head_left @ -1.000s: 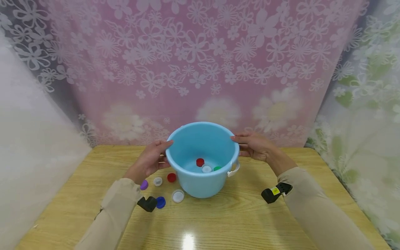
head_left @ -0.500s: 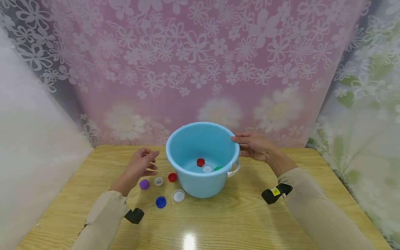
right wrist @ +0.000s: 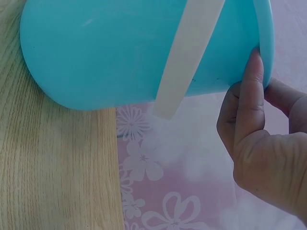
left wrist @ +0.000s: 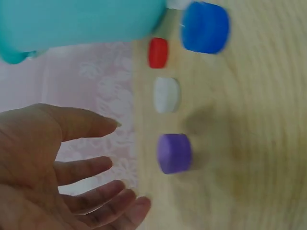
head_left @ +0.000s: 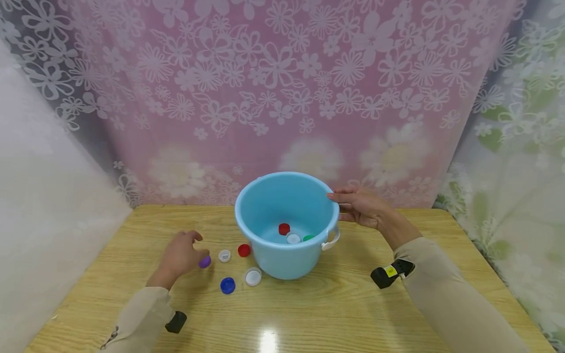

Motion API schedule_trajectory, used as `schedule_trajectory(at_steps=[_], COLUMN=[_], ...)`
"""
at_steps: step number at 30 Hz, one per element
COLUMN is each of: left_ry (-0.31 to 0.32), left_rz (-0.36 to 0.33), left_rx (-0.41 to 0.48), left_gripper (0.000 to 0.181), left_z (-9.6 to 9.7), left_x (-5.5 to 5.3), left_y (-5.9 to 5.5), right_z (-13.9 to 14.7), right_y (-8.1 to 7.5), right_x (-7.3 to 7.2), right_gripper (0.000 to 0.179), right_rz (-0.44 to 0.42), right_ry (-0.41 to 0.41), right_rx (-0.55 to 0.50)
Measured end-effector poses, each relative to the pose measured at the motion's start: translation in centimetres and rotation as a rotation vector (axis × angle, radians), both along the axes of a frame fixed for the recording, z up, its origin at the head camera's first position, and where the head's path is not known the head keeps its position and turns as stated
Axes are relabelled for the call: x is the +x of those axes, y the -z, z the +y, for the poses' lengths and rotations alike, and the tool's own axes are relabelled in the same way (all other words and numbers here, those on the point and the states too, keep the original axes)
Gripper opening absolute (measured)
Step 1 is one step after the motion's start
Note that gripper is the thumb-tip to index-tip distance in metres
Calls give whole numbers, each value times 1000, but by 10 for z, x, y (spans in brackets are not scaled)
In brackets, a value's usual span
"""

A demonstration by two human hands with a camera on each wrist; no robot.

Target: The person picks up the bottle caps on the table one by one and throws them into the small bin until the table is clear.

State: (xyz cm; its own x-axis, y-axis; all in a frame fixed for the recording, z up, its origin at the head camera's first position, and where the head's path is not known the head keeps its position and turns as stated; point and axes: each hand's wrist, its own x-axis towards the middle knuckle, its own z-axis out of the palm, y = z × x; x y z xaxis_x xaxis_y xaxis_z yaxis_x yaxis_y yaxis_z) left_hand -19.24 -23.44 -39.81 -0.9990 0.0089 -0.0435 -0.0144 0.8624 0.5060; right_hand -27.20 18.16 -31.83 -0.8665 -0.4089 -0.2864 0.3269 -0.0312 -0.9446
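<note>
A light blue bucket (head_left: pixel 287 260) stands upright on the table; a red cap (head_left: pixel 284 229), a white cap (head_left: pixel 293 238) and a green cap (head_left: pixel 308 238) lie inside it. My right hand (head_left: pixel 359 208) grips its rim on the right, thumb over the edge and fingers outside, as the right wrist view shows. Over the purple cap (left wrist: pixel 174 153) on the left my left hand (head_left: pixel 180 256) hovers, fingers spread and apart from it in the left wrist view. Near it lie a small white cap (head_left: pixel 224 256), a red cap (head_left: pixel 244 250), a blue cap (head_left: pixel 227 285) and a larger white cap (head_left: pixel 253 277).
The bucket's white handle (right wrist: pixel 187 57) hangs down on its outer side. Behind the wooden table (head_left: pixel 326 314) a pink flowered curtain (head_left: pixel 282 98) hangs close to the back edge. Pale cloths flank both sides.
My left hand has let go of the bucket's left rim and moved left and down to above the purple cap. My right hand stays on the rim, and the bucket has not visibly moved.
</note>
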Motion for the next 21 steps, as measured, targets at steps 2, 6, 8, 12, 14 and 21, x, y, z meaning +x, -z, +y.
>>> schedule_trajectory(at_steps=[2,6,8,12,14,21], left_ry=[15,44,52,52,49,25], left_rz=[-32,-64,-61,-53,-47,-25], left_rx=[-26,-22,-15,-31,-44,-102], left_gripper=[45,44,43,42,40,33], left_z=[-1,-2,-3,-3,-3,1], left_x=[1,3,2,1,1,1], left_y=[4,10,14,23,26,28], right_z=[0,-1,-1,-2,-2,-2], right_y=[0,-1,-2,-2,-2,-1], right_x=[0,1,1,1,1,1], right_gripper=[39,37,38,40,40,41], right_rz=[2,3,5,6,6,12], right_ry=[1,5,5,8,11,18], right_rx=[0,9,15,25,28,34])
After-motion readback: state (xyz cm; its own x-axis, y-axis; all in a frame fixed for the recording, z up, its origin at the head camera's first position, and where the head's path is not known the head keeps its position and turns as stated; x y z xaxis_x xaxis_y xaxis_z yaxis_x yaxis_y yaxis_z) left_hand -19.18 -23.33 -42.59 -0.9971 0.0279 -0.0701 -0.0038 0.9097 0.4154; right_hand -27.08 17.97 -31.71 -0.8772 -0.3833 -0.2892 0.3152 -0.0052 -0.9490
